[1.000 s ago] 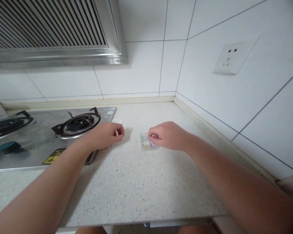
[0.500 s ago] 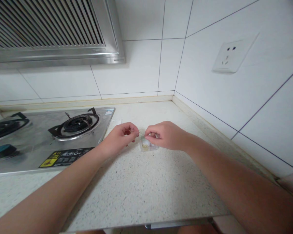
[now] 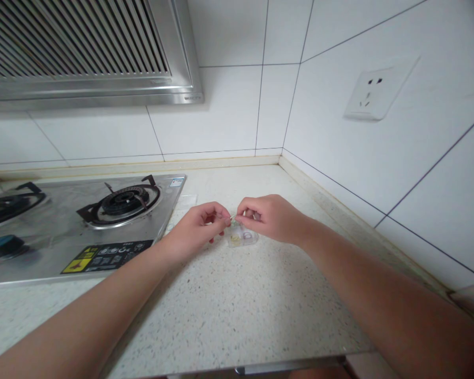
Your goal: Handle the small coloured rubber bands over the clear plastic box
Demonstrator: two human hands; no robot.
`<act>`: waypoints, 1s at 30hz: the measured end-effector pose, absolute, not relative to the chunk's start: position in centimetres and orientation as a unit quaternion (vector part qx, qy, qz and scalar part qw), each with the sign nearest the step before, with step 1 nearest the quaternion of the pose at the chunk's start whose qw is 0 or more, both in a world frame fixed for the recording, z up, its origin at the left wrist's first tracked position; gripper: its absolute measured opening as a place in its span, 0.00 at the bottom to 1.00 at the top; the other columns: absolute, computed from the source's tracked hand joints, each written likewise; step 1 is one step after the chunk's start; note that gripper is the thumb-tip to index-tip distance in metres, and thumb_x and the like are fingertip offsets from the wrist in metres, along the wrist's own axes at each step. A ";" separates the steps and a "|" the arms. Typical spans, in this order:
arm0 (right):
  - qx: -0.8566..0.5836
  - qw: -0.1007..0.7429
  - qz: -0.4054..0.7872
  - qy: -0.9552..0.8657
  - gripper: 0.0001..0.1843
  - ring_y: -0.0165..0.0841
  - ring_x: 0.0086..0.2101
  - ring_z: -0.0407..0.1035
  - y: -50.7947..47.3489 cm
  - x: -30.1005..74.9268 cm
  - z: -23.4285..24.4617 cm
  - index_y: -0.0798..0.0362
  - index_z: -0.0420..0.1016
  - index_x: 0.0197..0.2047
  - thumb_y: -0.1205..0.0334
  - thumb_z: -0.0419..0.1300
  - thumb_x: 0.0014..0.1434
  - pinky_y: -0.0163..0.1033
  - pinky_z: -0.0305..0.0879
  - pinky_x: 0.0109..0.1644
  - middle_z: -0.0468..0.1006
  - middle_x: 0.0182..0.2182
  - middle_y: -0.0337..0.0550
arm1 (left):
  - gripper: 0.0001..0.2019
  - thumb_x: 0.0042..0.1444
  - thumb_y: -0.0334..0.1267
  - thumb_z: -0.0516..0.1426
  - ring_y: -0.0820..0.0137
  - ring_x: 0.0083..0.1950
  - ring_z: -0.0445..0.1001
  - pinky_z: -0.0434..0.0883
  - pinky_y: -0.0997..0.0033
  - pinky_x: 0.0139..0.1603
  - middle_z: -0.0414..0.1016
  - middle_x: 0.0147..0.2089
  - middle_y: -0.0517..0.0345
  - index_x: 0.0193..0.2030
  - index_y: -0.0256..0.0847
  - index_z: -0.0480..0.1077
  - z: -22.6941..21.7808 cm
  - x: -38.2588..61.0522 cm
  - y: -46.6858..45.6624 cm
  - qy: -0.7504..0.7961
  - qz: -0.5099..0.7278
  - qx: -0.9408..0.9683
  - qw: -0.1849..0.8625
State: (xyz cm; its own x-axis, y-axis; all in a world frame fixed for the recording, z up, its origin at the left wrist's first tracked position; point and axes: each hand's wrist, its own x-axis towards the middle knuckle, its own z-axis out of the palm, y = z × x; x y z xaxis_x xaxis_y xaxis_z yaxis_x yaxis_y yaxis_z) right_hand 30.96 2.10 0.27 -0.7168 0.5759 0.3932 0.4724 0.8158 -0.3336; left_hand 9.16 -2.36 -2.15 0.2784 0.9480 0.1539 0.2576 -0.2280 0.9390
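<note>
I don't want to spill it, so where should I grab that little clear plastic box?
Probably pinch the small clear plastic box across its side walls, from straight above at its near end. It lies flat and low on the speckled countertop with small bits inside, so a level grip suits. The left hand and right hand pinch a tiny pale item over its far edge.

Left hand (image 3: 197, 230): bare, slim fingers
Right hand (image 3: 272, 217): bare, rounded knuckles
Left forearm (image 3: 102, 305): bare along all its visible length
Right forearm (image 3: 379, 295): bare to the near edge
</note>
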 end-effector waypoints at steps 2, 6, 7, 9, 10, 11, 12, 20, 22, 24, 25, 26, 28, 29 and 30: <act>-0.278 0.249 0.113 -0.921 0.12 0.25 0.24 0.62 2.1 30.9 0.3 0.53 0.76 0.39 0.54 0.57 0.65 0.34 0.52 0.34 0.74 0.24 0.35 | 0.09 0.59 0.43 0.59 0.74 0.31 0.69 0.66 0.77 0.25 0.69 0.32 0.60 0.39 0.39 0.71 -2.2 9.1 -2.4 0.445 0.402 0.673 0.433; -0.259 0.257 0.124 -0.923 0.12 0.24 0.25 0.62 2.1 30.9 0.2 0.54 0.76 0.38 0.55 0.57 0.65 0.33 0.54 0.34 0.75 0.26 0.36 | 0.08 0.60 0.42 0.59 0.74 0.32 0.69 0.66 0.77 0.26 0.70 0.34 0.60 0.39 0.40 0.71 -2.2 9.0 -2.4 0.442 0.400 0.670 0.442; -0.258 0.260 0.128 -0.922 0.12 0.24 0.25 0.62 2.1 30.9 0.2 0.54 0.76 0.38 0.55 0.57 0.65 0.33 0.54 0.34 0.75 0.26 0.36 | 0.08 0.60 0.42 0.58 0.74 0.32 0.69 0.66 0.77 0.27 0.70 0.34 0.59 0.39 0.40 0.71 -2.2 9.0 -2.4 0.443 0.400 0.669 0.443; -0.257 0.265 0.137 -0.919 0.11 0.24 0.25 0.62 2.1 30.9 0.2 0.54 0.76 0.38 0.56 0.57 0.65 0.33 0.54 0.34 0.75 0.26 0.37 | 0.08 0.60 0.42 0.58 0.74 0.32 0.69 0.65 0.77 0.27 0.70 0.34 0.59 0.39 0.39 0.71 -2.2 9.1 -2.4 0.446 0.400 0.666 0.444; -0.256 0.267 0.142 -0.918 0.11 0.24 0.25 0.63 2.1 30.9 0.1 0.54 0.76 0.38 0.56 0.57 0.65 0.33 0.55 0.34 0.75 0.27 0.37 | 0.08 0.60 0.42 0.59 0.74 0.32 0.69 0.65 0.77 0.27 0.70 0.34 0.59 0.39 0.39 0.71 -2.1 9.1 -2.4 0.448 0.401 0.665 0.444; -0.255 0.268 0.148 -0.917 0.11 0.24 0.25 0.63 2.1 30.9 0.1 0.54 0.76 0.38 0.56 0.57 0.64 0.33 0.55 0.34 0.75 0.27 0.37 | 0.08 0.59 0.43 0.59 0.74 0.31 0.69 0.65 0.77 0.27 0.70 0.33 0.59 0.39 0.39 0.71 -2.1 9.1 -2.4 0.449 0.401 0.664 0.444; -0.253 0.270 0.155 -0.916 0.11 0.24 0.25 0.63 2.1 30.9 0.1 0.54 0.75 0.37 0.56 0.58 0.64 0.33 0.55 0.34 0.75 0.26 0.37 | 0.09 0.59 0.43 0.59 0.74 0.31 0.69 0.65 0.77 0.27 0.70 0.33 0.59 0.38 0.39 0.71 -2.1 9.1 -2.5 0.449 0.401 0.663 0.445; -0.239 0.282 0.198 -0.908 0.11 0.23 0.22 0.60 2.0 30.8 0.0 0.54 0.74 0.36 0.56 0.58 0.64 0.33 0.55 0.31 0.71 0.22 0.33 | 0.08 0.59 0.42 0.58 0.74 0.32 0.70 0.65 0.76 0.27 0.71 0.34 0.59 0.38 0.39 0.71 -1.8 9.0 -2.5 0.450 0.397 0.671 0.436; -0.237 0.283 0.198 -0.908 0.11 0.23 0.22 0.60 2.0 30.8 0.0 0.54 0.74 0.36 0.56 0.58 0.64 0.32 0.55 0.31 0.71 0.22 0.33 | 0.08 0.60 0.42 0.58 0.74 0.32 0.70 0.65 0.76 0.27 0.71 0.35 0.59 0.38 0.39 0.71 -1.7 8.9 -2.6 0.448 0.396 0.675 0.433; -0.235 0.284 0.198 -0.908 0.11 0.23 0.22 0.60 2.0 30.9 0.0 0.54 0.74 0.35 0.56 0.58 0.64 0.32 0.55 0.30 0.70 0.22 0.33 | 0.08 0.61 0.42 0.57 0.74 0.32 0.70 0.65 0.75 0.27 0.71 0.35 0.59 0.39 0.39 0.71 -1.7 8.9 -2.6 0.448 0.392 0.678 0.430; -0.235 0.286 0.198 -0.908 0.11 0.23 0.22 0.59 2.1 30.9 -0.1 0.54 0.74 0.35 0.56 0.58 0.64 0.32 0.55 0.30 0.70 0.21 0.32 | 0.08 0.61 0.42 0.57 0.74 0.32 0.70 0.65 0.75 0.27 0.71 0.35 0.59 0.39 0.39 0.71 -1.7 8.9 -2.6 0.449 0.390 0.680 0.430; -0.235 0.288 0.198 -0.907 0.11 0.22 0.22 0.59 2.1 30.9 -0.1 0.54 0.74 0.35 0.56 0.58 0.64 0.32 0.55 0.30 0.70 0.21 0.32 | 0.08 0.61 0.41 0.57 0.74 0.32 0.70 0.65 0.75 0.27 0.71 0.35 0.59 0.39 0.39 0.71 -1.6 8.9 -2.6 0.451 0.387 0.681 0.429; -0.235 0.291 0.201 -0.906 0.10 0.22 0.22 0.59 2.1 30.8 -0.1 0.55 0.74 0.36 0.56 0.58 0.64 0.32 0.55 0.29 0.70 0.22 0.32 | 0.07 0.61 0.41 0.57 0.74 0.32 0.70 0.65 0.75 0.27 0.72 0.35 0.59 0.39 0.39 0.71 -1.6 8.9 -2.6 0.455 0.382 0.683 0.425; -0.234 0.291 0.203 -0.905 0.10 0.22 0.22 0.59 2.1 30.8 -0.2 0.55 0.74 0.36 0.57 0.58 0.64 0.32 0.55 0.29 0.70 0.22 0.32 | 0.07 0.61 0.41 0.57 0.74 0.32 0.70 0.65 0.75 0.28 0.72 0.35 0.59 0.39 0.39 0.71 -1.7 8.9 -2.6 0.457 0.381 0.684 0.422; -0.233 0.290 0.205 -0.905 0.10 0.22 0.22 0.59 2.1 30.8 -0.2 0.55 0.74 0.36 0.57 0.58 0.64 0.32 0.55 0.29 0.70 0.22 0.32 | 0.07 0.61 0.41 0.56 0.74 0.32 0.70 0.65 0.75 0.28 0.72 0.35 0.59 0.39 0.39 0.71 -1.7 8.9 -2.6 0.457 0.380 0.686 0.419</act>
State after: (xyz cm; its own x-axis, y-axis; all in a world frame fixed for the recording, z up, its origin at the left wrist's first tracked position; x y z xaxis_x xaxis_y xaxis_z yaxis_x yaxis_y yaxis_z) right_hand 30.83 2.09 -0.18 -0.7225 0.5416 0.4298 0.3032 0.8068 -0.5070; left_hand 8.87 -2.58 -1.69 0.2936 0.9459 0.1381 0.3093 -0.2307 0.9226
